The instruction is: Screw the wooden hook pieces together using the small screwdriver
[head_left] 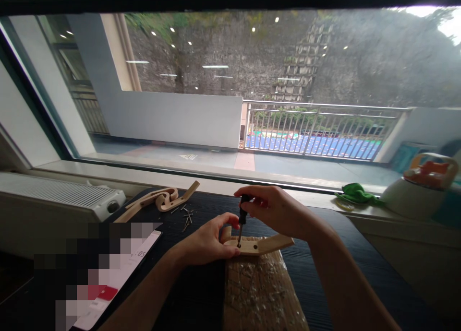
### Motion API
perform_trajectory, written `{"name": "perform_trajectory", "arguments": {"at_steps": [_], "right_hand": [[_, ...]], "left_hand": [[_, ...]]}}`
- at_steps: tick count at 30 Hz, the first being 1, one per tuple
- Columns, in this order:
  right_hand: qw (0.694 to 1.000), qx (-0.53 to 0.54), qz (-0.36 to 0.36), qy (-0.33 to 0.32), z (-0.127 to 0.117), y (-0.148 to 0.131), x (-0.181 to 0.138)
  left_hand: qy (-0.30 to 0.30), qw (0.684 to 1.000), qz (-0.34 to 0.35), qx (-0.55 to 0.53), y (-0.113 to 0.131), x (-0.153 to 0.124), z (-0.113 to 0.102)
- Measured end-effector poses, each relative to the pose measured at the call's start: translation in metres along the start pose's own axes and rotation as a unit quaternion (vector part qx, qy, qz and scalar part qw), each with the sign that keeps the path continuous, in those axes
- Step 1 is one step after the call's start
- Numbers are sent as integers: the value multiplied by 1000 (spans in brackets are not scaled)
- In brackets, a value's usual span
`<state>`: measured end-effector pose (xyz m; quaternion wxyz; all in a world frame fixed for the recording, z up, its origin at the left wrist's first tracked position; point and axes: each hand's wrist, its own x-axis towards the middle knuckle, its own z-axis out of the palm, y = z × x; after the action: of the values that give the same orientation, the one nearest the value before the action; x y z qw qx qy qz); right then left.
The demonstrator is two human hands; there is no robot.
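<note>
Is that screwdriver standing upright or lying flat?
Upright: the right hand holds the screwdriver handle-up, tip down on the wooden piece steadied by the left hand.

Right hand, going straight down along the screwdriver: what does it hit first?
The wooden piece: the right hand points the screwdriver down at it, tip seemingly at a hole, though contact is hard to judge.

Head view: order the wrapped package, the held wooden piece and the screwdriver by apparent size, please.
1. wrapped package, though nearest the camera
2. wooden piece
3. screwdriver, partly hidden by the right hand
</note>
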<state>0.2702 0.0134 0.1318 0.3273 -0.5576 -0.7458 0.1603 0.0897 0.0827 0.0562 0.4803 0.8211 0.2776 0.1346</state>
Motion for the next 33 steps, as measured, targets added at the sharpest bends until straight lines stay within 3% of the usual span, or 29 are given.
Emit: {"name": "perform_trajectory", "arguments": {"at_steps": [4,10,33], "right_hand": [[1000,7,1,-8,0,0,0],[1000,5,0,-11,1,2,1],[999,-21,-15,-20,1,3,0]], "left_hand": [[26,999,39,-5,1,1,8],[75,992,70,78,0,2,14],[85,989,66,99,2,3,16]]}}
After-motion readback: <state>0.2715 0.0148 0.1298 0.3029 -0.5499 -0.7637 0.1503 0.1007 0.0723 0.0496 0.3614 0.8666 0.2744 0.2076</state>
